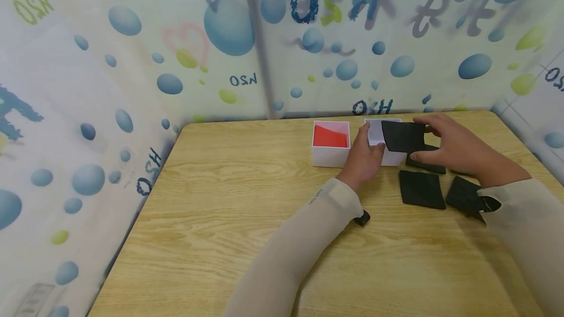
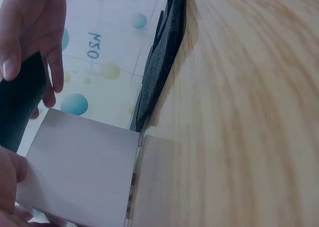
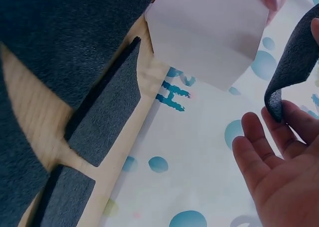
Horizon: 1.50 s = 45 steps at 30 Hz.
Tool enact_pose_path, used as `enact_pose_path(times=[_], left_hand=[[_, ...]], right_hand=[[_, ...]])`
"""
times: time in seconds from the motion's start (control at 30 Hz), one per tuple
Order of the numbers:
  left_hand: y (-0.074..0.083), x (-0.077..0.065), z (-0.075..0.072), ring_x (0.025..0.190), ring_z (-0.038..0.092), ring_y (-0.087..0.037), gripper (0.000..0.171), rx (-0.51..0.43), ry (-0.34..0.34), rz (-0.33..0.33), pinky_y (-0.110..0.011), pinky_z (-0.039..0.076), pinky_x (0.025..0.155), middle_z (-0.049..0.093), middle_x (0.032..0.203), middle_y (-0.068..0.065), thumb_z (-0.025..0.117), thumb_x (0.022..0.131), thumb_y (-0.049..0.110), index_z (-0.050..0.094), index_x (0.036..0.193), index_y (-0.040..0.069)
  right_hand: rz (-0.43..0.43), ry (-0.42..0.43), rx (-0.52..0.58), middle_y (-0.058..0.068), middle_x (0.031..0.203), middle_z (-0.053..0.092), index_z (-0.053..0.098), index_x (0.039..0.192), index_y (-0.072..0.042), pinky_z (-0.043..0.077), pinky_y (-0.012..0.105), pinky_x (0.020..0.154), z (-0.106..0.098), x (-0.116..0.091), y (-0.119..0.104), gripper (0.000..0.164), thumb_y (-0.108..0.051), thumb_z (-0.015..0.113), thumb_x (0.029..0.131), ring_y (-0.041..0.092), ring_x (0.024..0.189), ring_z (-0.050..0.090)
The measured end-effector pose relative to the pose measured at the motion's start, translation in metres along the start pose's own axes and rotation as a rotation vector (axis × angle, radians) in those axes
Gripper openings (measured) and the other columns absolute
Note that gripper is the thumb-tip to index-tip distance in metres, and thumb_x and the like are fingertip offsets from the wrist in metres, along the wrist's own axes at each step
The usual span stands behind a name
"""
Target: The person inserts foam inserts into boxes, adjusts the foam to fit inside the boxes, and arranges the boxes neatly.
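My left hand point(image 1: 362, 160) grips the left side of a small open white box point(image 1: 392, 159), thumb at the front. In the left wrist view the box point(image 2: 82, 169) shows a plain wall, with the left fingers at its lower corner. My right hand point(image 1: 460, 146) pinches a black felt-like square point(image 1: 403, 136) by its right edge, over the box opening. The square partly covers the box in the head view. In the right wrist view the held square point(image 3: 296, 52) bends, its lower corner curling at the fingertips.
Left of the gripped box stands a second white box point(image 1: 330, 157) with a red sheet point(image 1: 328, 138) inside. Several more black squares point(image 1: 422, 190) lie on the wooden table point(image 1: 229, 199) at the right. A small black object point(image 1: 363, 218) shows under the left sleeve. A patterned curtain hangs behind.
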<state>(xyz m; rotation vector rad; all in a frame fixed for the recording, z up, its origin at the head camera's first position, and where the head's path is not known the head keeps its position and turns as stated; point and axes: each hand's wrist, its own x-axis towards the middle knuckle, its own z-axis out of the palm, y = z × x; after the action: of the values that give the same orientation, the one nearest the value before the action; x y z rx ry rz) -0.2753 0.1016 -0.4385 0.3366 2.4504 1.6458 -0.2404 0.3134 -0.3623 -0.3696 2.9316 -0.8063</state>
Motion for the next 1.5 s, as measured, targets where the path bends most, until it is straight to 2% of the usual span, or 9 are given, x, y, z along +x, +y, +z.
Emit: enact_pose_path(times=[0.27, 0.6, 0.87, 1.2, 1.5], left_hand=[[0.002, 0.004, 0.000, 0.157, 0.034, -0.013, 0.070, 0.007, -0.006, 0.008, -0.044, 0.037, 0.125, 0.028, 0.173, 0.013, 0.058, 0.109, 0.036, 0.020, 0.167, 0.035], [0.000, 0.000, 0.004, 0.157, 0.036, -0.016, 0.074, -0.030, -0.003, -0.035, -0.048, 0.036, 0.124, 0.029, 0.172, 0.011, 0.058, 0.108, 0.037, 0.015, 0.168, 0.033], [-0.003, -0.001, 0.002, 0.147, 0.047, -0.014, 0.073, -0.050, -0.021, -0.018, -0.044, 0.038, 0.124, 0.036, 0.169, 0.007, 0.056, 0.109, 0.038, 0.014, 0.168, 0.030], [-0.001, -0.001, 0.000, 0.149, 0.046, -0.015, 0.073, -0.060, -0.022, -0.028, -0.042, 0.039, 0.123, 0.033, 0.171, 0.006, 0.057, 0.109, 0.035, 0.014, 0.169, 0.030], [-0.003, -0.001, 0.001, 0.153, 0.041, -0.016, 0.073, -0.021, -0.004, -0.042, -0.046, 0.037, 0.124, 0.032, 0.171, 0.008, 0.057, 0.109, 0.040, 0.015, 0.168, 0.034]], right_hand=[[-0.024, 0.015, -0.030, 0.037, 0.155, 0.037, 0.032, 0.159, 0.010, 0.034, 0.073, 0.115, 0.000, 0.019, -0.002, 0.092, -0.025, 0.084, 0.090, 0.060, 0.136, 0.046], [0.000, -0.001, -0.023, 0.036, 0.156, 0.039, 0.035, 0.157, 0.008, 0.037, 0.074, 0.111, 0.007, 0.030, 0.000, 0.090, -0.029, 0.084, 0.091, 0.060, 0.135, 0.048], [0.001, -0.030, -0.030, 0.036, 0.157, 0.038, 0.034, 0.158, 0.008, 0.038, 0.075, 0.111, 0.010, 0.035, -0.006, 0.089, -0.029, 0.082, 0.093, 0.061, 0.137, 0.046], [0.008, -0.048, -0.046, 0.035, 0.158, 0.036, 0.031, 0.160, 0.007, 0.042, 0.073, 0.108, 0.008, 0.040, -0.010, 0.089, -0.028, 0.081, 0.094, 0.060, 0.138, 0.045], [0.038, -0.087, -0.031, 0.036, 0.160, 0.032, 0.029, 0.161, 0.006, 0.046, 0.071, 0.106, 0.009, 0.046, -0.008, 0.094, -0.030, 0.082, 0.093, 0.061, 0.138, 0.044]])
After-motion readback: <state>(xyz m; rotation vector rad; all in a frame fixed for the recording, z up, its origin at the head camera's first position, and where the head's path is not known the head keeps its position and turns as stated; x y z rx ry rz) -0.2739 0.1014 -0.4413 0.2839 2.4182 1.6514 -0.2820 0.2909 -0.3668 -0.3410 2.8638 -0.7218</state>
